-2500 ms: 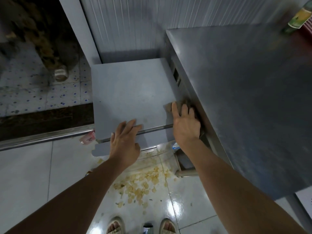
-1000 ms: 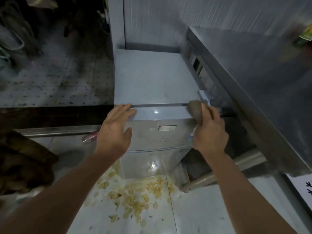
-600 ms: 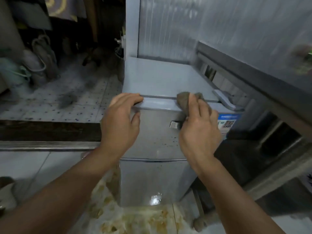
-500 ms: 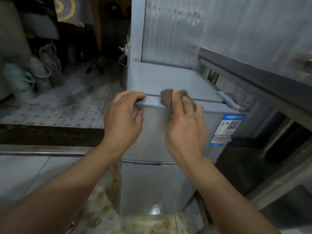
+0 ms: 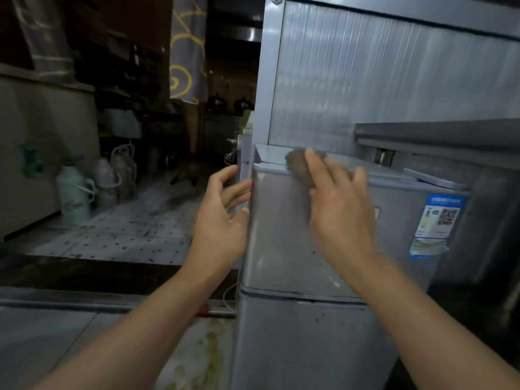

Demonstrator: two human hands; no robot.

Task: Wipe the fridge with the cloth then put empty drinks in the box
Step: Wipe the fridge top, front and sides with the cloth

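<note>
So the person is standing right in front of the small grey fridge (image 5: 332, 249) and working on its upper door. The right hand (image 5: 340, 209) is pressing a brownish-grey cloth (image 5: 298, 164) against the top front edge of the fridge, right where the door meets the lid. The fingers are lying fairly straight and close together over the cloth, flattening it against the metal rather than pinching it. The hand is a bit blurred, so I can't say exactly where the thumb is sitting.

The left hand (image 5: 222, 220) is sitting at the left edge of the door, fingers loosely spread and slightly curved, with the tips looking like they're touching that edge. Can't tell if it's actually gripping or just steadying.

On handling: the cloth is looking soft and limp, bunching up under the palm, so it's probably light and going to follow whatever shape it's pushed onto. A flat palm on top seems like the right hold for wiping, since pinching a corner would just let it flop. The fridge surface is looking smooth and hard, likely a little slick, with a few dark specks on the door that may need more pressure. There's a blue sticker (image 5: 439, 220) on the right of the door with a peeling lower edge, and I'd guess wiping over it could catch it.

No box or empty drinks are showing in this view, so I'm reading the wiping part as the step in hand.
</note>
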